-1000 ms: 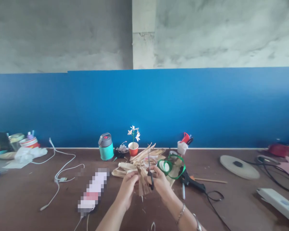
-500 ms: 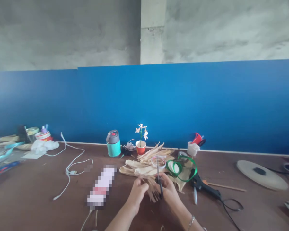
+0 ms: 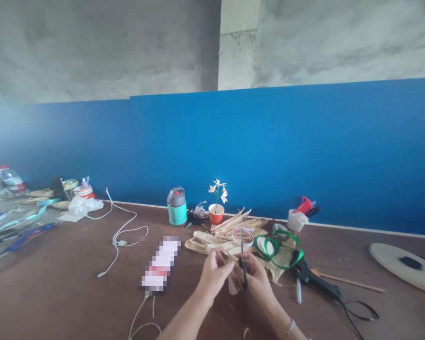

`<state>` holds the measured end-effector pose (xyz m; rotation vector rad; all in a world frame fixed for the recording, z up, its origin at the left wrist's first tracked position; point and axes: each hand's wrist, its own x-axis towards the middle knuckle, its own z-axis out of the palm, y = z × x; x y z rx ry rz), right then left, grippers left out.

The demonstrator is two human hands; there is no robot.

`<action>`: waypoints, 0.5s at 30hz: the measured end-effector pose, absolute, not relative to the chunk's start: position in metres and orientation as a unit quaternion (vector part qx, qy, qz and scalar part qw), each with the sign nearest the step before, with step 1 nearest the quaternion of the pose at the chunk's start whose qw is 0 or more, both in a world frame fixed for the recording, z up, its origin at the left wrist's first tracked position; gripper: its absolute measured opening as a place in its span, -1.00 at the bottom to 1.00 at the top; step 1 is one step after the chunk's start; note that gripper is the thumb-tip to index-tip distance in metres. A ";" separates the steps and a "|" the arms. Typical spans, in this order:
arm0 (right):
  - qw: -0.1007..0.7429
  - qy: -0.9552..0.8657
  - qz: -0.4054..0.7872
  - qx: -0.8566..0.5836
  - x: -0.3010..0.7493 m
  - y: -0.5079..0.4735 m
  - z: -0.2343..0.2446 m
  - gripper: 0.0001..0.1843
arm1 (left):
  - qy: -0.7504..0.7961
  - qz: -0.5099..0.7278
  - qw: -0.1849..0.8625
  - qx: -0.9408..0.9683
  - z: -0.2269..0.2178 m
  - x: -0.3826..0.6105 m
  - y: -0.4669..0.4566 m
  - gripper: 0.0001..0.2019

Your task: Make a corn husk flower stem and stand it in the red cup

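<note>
The upper wall (image 3: 127,47) is rough, blotchy concrete, above a smooth painted blue panel (image 3: 304,141). The tabletop (image 3: 74,302) is matt brown wood, possibly laminate. The husks (image 3: 230,226) look dry, papery and finely ridged. The scissors (image 3: 243,271) have dark metal blades. The ribbon (image 3: 267,245) is glossy green. The flask (image 3: 177,213) is smooth teal, and the glue gun (image 3: 313,281) is matt black plastic.

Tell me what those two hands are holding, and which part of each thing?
The right hand grips the black scissors around their lower, handle end. The left hand seems to pinch the dried husk strip at its upper end.
</note>
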<state>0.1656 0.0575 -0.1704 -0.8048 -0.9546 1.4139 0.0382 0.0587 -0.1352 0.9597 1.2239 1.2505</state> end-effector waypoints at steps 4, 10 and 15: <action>0.611 -0.373 0.605 -0.350 0.167 0.057 -0.165 -0.52 | 0.495 0.500 0.620 0.347 -0.138 0.051 0.066 -0.73; 0.633 -0.334 0.584 -0.385 0.177 0.064 -0.157 -0.41 | 0.425 0.522 0.660 0.332 -0.134 0.057 0.073 -0.67; 0.630 -0.346 0.576 -0.390 0.178 0.065 -0.159 -0.44 | 0.419 0.499 0.670 0.356 -0.135 0.051 0.068 -0.69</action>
